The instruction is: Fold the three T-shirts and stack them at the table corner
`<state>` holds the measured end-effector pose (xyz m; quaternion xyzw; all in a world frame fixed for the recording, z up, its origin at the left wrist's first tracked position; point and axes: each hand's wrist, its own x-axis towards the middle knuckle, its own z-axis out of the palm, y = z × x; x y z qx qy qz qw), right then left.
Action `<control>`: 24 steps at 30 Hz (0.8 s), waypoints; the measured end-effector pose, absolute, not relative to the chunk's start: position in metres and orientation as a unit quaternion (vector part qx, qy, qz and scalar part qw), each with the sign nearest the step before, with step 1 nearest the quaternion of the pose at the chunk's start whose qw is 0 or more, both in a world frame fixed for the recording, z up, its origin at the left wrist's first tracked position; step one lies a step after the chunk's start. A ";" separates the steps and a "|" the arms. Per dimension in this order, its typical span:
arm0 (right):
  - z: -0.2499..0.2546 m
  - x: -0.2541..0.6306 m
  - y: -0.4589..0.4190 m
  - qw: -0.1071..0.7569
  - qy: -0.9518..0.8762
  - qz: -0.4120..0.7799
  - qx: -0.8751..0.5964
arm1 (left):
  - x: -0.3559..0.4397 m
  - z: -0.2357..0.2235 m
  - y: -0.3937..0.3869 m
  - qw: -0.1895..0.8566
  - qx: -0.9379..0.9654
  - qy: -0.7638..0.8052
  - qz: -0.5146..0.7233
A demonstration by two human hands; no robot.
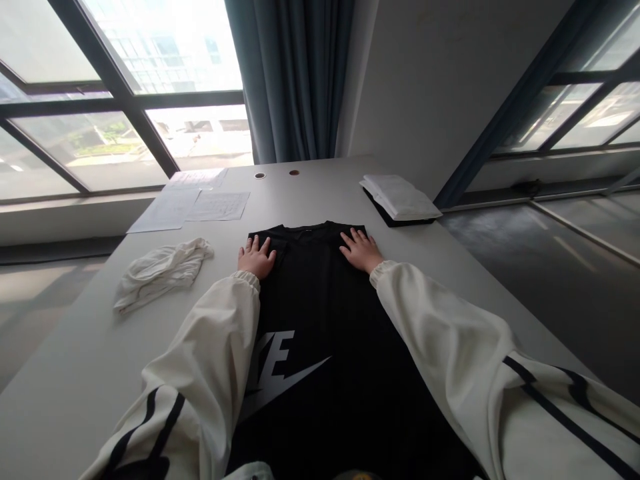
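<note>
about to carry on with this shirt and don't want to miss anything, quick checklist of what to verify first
1. Left hand flat on the black shirt, near its collar end: ok
2. Right hand flat on the shirt's other side: ok
3. Crumpled white cloth apart from the shirt: ok
4. White bundle apart from the shirt: ok
5. Print fully visible: not ok, cut off at the left sleeve
6. Bottom hem straight: cannot tell, not visible

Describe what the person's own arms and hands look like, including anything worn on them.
The left hand and right hand are bare, with no gloves. The left sleeve and right sleeve are loose and off-white, with gathered cuffs and dark stripes farther up.
</note>
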<state>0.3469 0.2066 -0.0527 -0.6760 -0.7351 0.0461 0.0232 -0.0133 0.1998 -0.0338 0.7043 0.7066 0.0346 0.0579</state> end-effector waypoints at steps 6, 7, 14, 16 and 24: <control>-0.054 0.346 0.216 0.034 -0.735 0.061 -0.675 | -0.014 -0.035 0.202 0.053 0.698 0.713 0.032; -0.054 0.346 0.217 0.036 -0.735 0.062 -0.674 | -0.014 -0.035 0.202 0.053 0.695 0.716 0.032; -0.052 0.347 0.216 0.037 -0.724 0.071 -0.685 | -0.015 -0.032 0.201 0.048 0.683 0.729 0.023; -0.052 0.348 0.214 0.032 -0.721 0.075 -0.688 | -0.016 -0.031 0.200 0.048 0.682 0.730 0.017; -0.054 0.351 0.209 0.032 -0.717 0.065 -0.693 | -0.017 -0.032 0.188 -0.005 0.701 0.713 0.012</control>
